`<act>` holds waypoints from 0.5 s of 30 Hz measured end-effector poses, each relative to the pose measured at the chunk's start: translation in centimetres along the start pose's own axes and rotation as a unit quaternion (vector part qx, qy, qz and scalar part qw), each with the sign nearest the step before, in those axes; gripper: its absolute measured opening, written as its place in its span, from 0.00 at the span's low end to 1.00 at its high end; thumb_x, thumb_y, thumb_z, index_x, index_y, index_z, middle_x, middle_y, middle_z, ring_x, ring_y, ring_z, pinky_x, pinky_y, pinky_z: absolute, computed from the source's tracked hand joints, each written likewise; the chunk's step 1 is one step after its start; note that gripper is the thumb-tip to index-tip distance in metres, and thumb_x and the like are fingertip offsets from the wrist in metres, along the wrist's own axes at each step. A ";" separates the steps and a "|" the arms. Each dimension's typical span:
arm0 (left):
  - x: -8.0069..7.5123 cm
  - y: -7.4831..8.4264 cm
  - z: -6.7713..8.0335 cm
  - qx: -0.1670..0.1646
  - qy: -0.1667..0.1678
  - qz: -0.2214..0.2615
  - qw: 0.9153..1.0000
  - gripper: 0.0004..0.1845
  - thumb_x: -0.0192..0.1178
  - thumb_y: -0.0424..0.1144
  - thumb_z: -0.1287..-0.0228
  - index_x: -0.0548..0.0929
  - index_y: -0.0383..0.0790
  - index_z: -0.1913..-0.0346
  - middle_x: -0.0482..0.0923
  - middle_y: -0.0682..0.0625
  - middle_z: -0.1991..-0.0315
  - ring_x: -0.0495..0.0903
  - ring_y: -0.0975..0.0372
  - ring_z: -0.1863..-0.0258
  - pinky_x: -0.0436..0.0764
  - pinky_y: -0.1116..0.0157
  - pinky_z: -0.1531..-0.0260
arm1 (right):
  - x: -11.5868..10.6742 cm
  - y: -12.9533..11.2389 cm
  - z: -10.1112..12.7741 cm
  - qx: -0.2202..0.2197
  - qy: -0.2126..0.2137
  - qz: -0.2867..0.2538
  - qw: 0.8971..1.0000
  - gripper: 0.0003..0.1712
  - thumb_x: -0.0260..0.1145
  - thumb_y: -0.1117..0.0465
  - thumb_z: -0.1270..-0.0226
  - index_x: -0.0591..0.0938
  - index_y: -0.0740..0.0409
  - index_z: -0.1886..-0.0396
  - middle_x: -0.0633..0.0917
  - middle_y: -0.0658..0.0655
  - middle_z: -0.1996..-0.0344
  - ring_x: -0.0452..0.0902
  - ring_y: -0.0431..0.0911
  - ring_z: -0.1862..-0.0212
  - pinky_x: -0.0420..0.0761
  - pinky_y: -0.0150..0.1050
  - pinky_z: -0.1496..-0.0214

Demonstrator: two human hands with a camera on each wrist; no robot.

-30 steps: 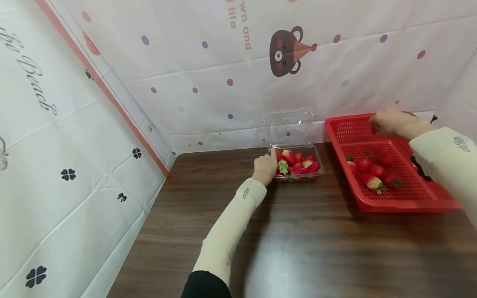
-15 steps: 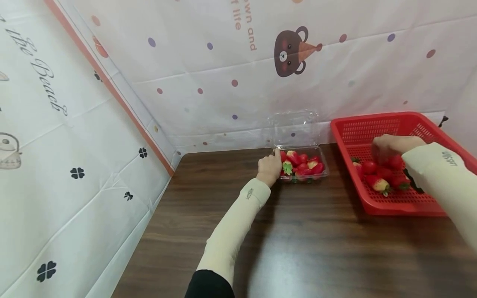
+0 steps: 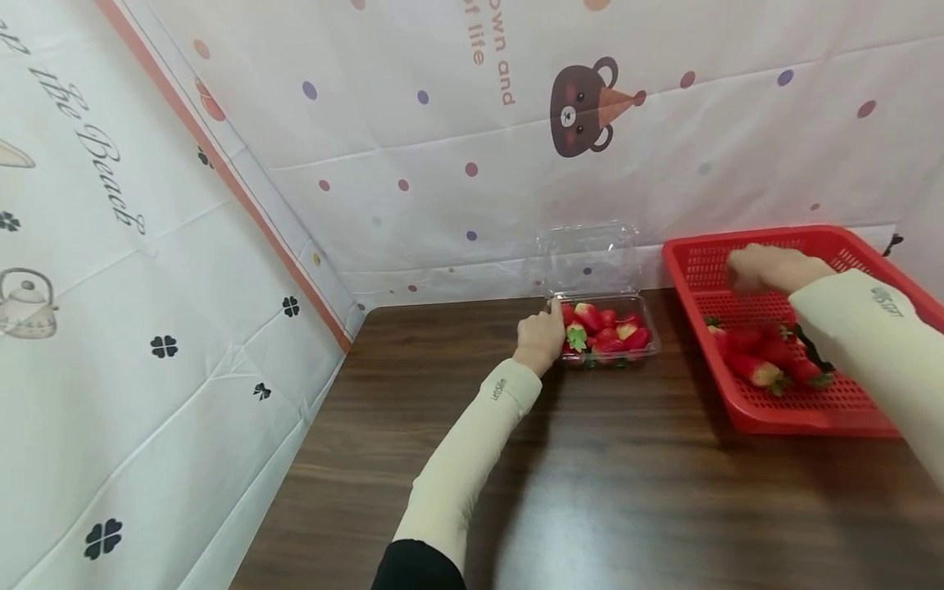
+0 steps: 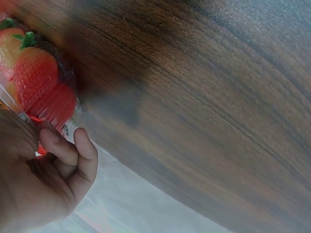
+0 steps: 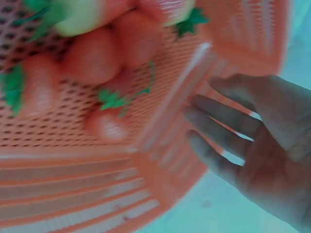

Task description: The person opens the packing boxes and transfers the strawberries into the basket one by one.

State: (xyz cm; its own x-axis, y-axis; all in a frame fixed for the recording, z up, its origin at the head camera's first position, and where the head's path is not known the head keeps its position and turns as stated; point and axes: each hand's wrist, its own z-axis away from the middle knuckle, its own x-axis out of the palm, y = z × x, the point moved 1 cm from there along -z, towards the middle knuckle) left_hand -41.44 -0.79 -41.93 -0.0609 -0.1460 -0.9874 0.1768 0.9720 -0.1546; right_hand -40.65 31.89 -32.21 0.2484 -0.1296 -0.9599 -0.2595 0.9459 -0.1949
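Observation:
My left hand (image 3: 541, 336) grips the left edge of a clear plastic clamshell box (image 3: 649, 351), whose lid (image 3: 590, 250) stands open against the back wall. Red strawberries (image 3: 606, 338) fill the box. In the left wrist view the fingers (image 4: 86, 153) curl beside the box wall, close to the strawberries (image 4: 36, 73) inside. Over the red plastic basket (image 3: 819, 422) hovers my right hand (image 3: 770, 269). The right wrist view shows that hand (image 5: 262, 136) with spread fingers and nothing in them, near the basket's slotted wall. Several strawberries (image 5: 92, 56) with green leaves lie on the basket floor.
Both containers stand on a dark wood table (image 3: 627, 492). A printed white cloth wall (image 3: 413, 229) rises right behind them, and another (image 3: 184, 426) closes off the left side.
My right hand dipped from the basket's back, something red at its fingers, to the strawberry pile, then rose back with its fingers free. My left hand stays at the box.

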 end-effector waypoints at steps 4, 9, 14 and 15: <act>0.1 0.1 0.1 -0.002 0.001 0.004 1.000 0.21 0.41 0.40 0.18 0.62 0.43 0.28 0.88 0.50 0.54 0.89 0.58 0.58 0.86 0.60 0.63 | -1.1 -3.5 -2.4 -0.034 0.089 0.075 0.993 0.10 0.66 0.69 0.37 0.81 0.69 0.57 0.84 0.67 0.64 0.80 0.59 0.62 0.82 0.58 0.60; 0.0 0.3 0.6 0.002 0.014 0.001 1.000 0.21 0.41 0.39 0.18 0.63 0.43 0.28 0.88 0.50 0.55 0.89 0.59 0.60 0.86 0.60 0.64 | -0.3 -8.9 -4.8 -0.083 0.103 0.092 0.987 0.08 0.65 0.68 0.36 0.84 0.66 0.59 0.87 0.66 0.63 0.84 0.61 0.60 0.84 0.57 0.60; -0.2 0.6 0.7 0.001 0.027 0.001 1.000 0.20 0.42 0.40 0.19 0.64 0.43 0.29 0.88 0.50 0.56 0.89 0.59 0.61 0.86 0.60 0.65 | 2.1 -13.6 -6.3 -0.128 0.047 0.074 0.988 0.12 0.66 0.68 0.38 0.84 0.68 0.55 0.87 0.66 0.60 0.84 0.60 0.57 0.84 0.55 0.52; -0.2 0.6 0.7 0.000 0.025 0.003 1.000 0.20 0.42 0.40 0.19 0.63 0.43 0.29 0.88 0.50 0.55 0.89 0.58 0.61 0.86 0.60 0.64 | 2.6 -14.3 -6.6 -0.131 0.030 0.070 0.988 0.15 0.66 0.67 0.37 0.83 0.69 0.51 0.87 0.67 0.59 0.84 0.61 0.55 0.84 0.56 0.49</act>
State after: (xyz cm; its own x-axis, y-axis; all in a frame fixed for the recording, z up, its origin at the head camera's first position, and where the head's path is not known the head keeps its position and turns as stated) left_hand -40.65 -0.34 -41.86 -0.1085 -0.1302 -0.9855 0.1774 0.9729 -0.1480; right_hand -42.42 16.12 -33.27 0.1394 -0.0279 -0.9899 -0.5221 0.8473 -0.0974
